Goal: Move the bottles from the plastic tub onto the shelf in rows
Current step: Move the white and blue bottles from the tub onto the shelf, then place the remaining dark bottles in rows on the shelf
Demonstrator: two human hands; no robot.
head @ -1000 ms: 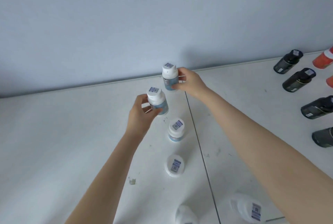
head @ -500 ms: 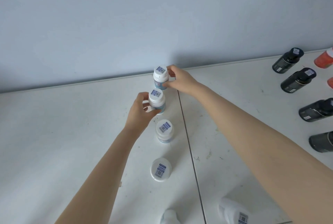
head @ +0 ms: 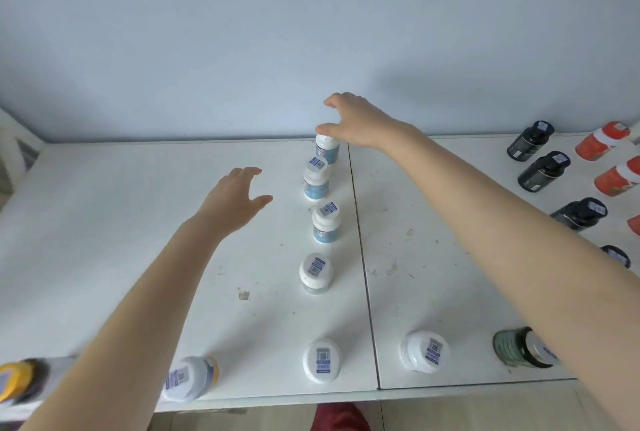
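Our right hand point(head: 360, 122) hovered open over the farthest white-capped bottle point(head: 328, 150), straight ahead; our left hand point(head: 232, 202), open, hung nearer, leftward of it.

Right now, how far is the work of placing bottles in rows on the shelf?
Done: four white-capped bottles stand in one row on the shelf. In hand: nothing; the left hand is open beside the row, the right hand open over the rearmost bottle. Left: unknown, the tub is out of view.
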